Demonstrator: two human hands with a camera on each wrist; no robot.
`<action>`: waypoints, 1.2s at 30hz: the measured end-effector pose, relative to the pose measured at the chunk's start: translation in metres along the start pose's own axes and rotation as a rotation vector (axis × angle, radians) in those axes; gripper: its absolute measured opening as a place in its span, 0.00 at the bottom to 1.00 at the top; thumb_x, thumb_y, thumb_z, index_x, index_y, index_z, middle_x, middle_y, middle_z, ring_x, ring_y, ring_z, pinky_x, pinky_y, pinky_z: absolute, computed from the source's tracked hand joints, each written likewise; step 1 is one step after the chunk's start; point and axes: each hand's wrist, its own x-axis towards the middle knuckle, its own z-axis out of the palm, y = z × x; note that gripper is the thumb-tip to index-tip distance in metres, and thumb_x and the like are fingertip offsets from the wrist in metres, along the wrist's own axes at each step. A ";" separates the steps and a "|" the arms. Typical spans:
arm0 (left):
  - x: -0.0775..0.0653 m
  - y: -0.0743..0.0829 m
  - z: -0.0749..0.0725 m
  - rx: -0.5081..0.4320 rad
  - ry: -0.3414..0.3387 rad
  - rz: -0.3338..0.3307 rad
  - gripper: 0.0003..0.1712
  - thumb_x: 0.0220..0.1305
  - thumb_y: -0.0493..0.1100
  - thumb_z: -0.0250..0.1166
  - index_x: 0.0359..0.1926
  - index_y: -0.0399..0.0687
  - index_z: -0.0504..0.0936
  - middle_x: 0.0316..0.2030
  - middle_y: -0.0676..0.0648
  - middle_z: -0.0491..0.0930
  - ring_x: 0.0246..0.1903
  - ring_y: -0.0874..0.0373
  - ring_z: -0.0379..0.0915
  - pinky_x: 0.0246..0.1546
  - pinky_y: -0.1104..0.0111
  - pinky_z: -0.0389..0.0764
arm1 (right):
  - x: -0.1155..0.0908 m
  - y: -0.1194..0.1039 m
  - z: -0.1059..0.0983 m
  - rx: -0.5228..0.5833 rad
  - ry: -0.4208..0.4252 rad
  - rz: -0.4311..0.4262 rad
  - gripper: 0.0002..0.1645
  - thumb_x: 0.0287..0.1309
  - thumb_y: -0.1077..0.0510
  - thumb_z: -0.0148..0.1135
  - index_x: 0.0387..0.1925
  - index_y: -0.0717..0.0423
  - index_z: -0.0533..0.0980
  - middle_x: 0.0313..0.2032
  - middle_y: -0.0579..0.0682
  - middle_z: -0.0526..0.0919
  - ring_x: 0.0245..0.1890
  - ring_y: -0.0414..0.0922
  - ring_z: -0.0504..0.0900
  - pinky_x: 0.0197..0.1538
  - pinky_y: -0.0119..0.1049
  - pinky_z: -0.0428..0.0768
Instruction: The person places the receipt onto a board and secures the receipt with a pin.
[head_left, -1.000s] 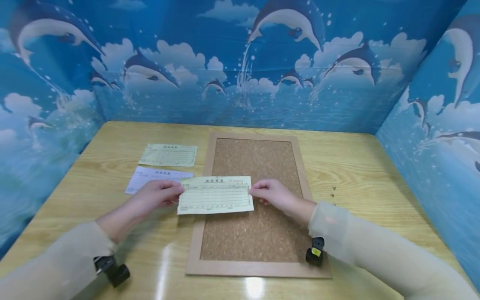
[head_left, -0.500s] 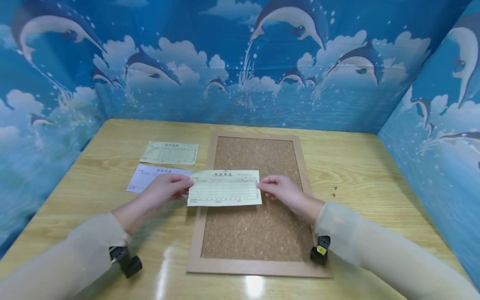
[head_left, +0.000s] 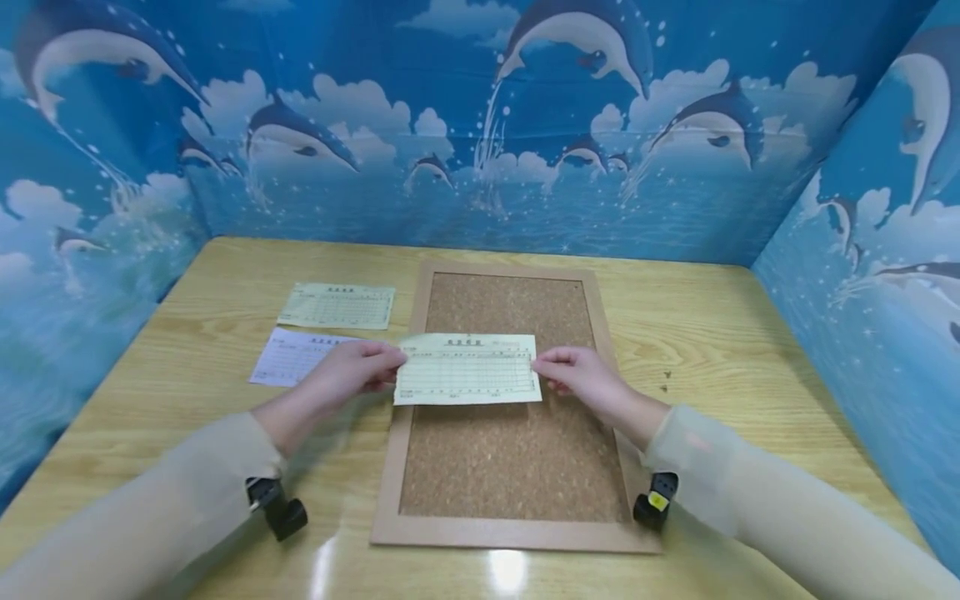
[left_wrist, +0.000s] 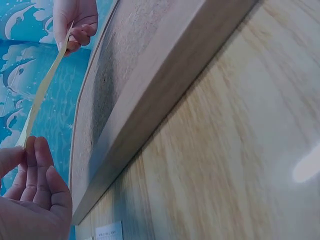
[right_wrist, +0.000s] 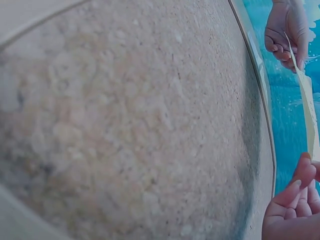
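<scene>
A pale yellow printed paper form (head_left: pixel 468 369) is stretched between my two hands in the head view. My left hand (head_left: pixel 352 372) pinches its left edge between thumb and fingers. At the right edge, my right hand (head_left: pixel 581 379) pinches it the same way. The form is held above a cork board (head_left: pixel 517 467) with a light brown wooden frame, apart from its surface. Both wrist views show the paper nearly edge-on, as a thin strip (left_wrist: pixel 42 92) in the left one and a curved sheet (right_wrist: pixel 306 100) in the right one.
Left of the board, a greenish form (head_left: pixel 337 307) lies on the wooden table (head_left: pixel 697 333), with a lilac-white form (head_left: pixel 288 358) nearer, partly behind my left hand. Small dark pieces (head_left: pixel 666 377) lie right of the board. Dolphin-printed blue curtains (head_left: pixel 480 200) enclose the back and sides.
Both hands have carried the yellow form to the right and slightly away, farther over the cork board. The grip on each edge is the same, and the other forms lie where they were.
</scene>
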 end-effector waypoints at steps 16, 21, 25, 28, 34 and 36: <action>0.016 0.002 0.016 -0.115 0.039 -0.030 0.15 0.64 0.42 0.60 0.43 0.32 0.79 0.24 0.53 0.76 0.26 0.64 0.72 0.35 0.71 0.78 | -0.002 0.002 -0.013 0.021 0.018 0.026 0.19 0.63 0.54 0.57 0.47 0.66 0.76 0.35 0.50 0.78 0.33 0.41 0.74 0.38 0.34 0.74; 0.019 0.004 0.021 -0.146 0.063 -0.035 0.17 0.63 0.42 0.61 0.46 0.31 0.78 0.26 0.53 0.78 0.26 0.65 0.73 0.35 0.72 0.78 | -0.002 0.004 -0.017 0.027 0.031 0.039 0.20 0.63 0.52 0.57 0.48 0.65 0.76 0.35 0.50 0.78 0.34 0.42 0.74 0.39 0.35 0.74; 0.021 0.005 0.024 -0.165 0.087 -0.034 0.17 0.63 0.41 0.62 0.46 0.30 0.77 0.25 0.53 0.77 0.26 0.64 0.73 0.33 0.72 0.78 | -0.002 0.005 -0.018 0.029 0.032 0.031 0.21 0.63 0.52 0.57 0.49 0.65 0.76 0.35 0.50 0.78 0.34 0.41 0.74 0.39 0.35 0.75; 0.023 0.006 0.026 -0.167 0.095 -0.033 0.17 0.62 0.41 0.62 0.46 0.30 0.78 0.25 0.53 0.78 0.26 0.64 0.73 0.32 0.72 0.77 | -0.001 0.006 -0.020 0.030 0.034 0.026 0.20 0.63 0.53 0.57 0.48 0.66 0.76 0.34 0.50 0.78 0.33 0.42 0.74 0.39 0.36 0.75; 0.027 0.007 0.027 -0.158 0.093 -0.020 0.15 0.61 0.42 0.63 0.42 0.33 0.79 0.25 0.52 0.78 0.26 0.64 0.73 0.33 0.71 0.77 | 0.000 0.006 -0.023 0.047 0.037 0.019 0.18 0.63 0.54 0.57 0.45 0.65 0.76 0.33 0.49 0.78 0.33 0.42 0.74 0.38 0.35 0.75; 0.027 0.008 0.027 -0.157 0.088 -0.020 0.15 0.61 0.42 0.63 0.42 0.33 0.80 0.24 0.52 0.78 0.25 0.63 0.73 0.32 0.71 0.77 | 0.000 0.006 -0.025 0.048 0.037 0.018 0.18 0.63 0.54 0.57 0.45 0.65 0.76 0.33 0.49 0.78 0.33 0.42 0.74 0.39 0.35 0.75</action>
